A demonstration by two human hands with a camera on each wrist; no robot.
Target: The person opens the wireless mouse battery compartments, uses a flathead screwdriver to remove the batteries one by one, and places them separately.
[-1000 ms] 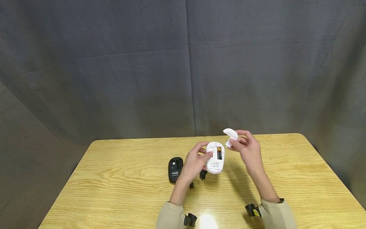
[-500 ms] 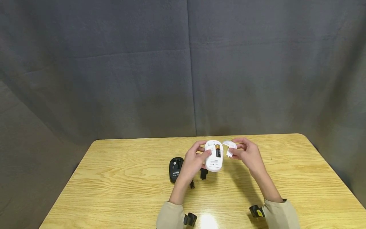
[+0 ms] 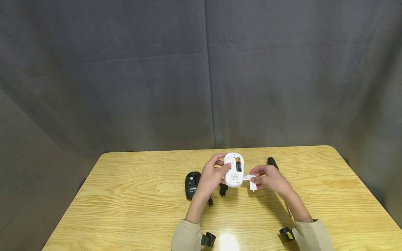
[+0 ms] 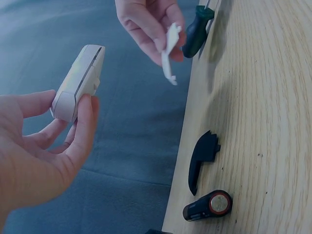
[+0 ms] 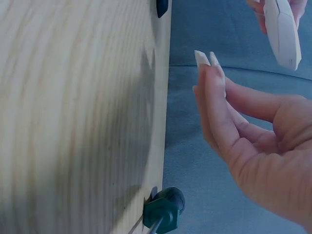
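Note:
My left hand (image 3: 209,177) holds a white computer mouse (image 3: 233,177), its underside turned up. A battery (image 3: 238,165) sits in the mouse's uncovered compartment. Down to the right of the mouse, my right hand (image 3: 270,180) pinches a white battery cover (image 3: 253,184) between thumb and fingers. In the left wrist view this curved cover (image 4: 169,53) hangs apart from the mouse (image 4: 80,80), which shows edge-on. Below the left hand, a black battery cover (image 3: 223,190) and a loose battery (image 3: 210,201) lie on the table.
A black mouse (image 3: 191,186) lies underside up left of the left forearm, its battery slot uncovered. A screwdriver with a dark green handle (image 4: 196,31) lies partly hidden behind the right hand. The wooden table (image 3: 125,195) ends at a grey curtain (image 3: 157,104).
My right hand has lowered the white cover from above the mouse's right side to below it, turning it. The screwdriver handle has come into sight. The left hand has shifted slightly up and left.

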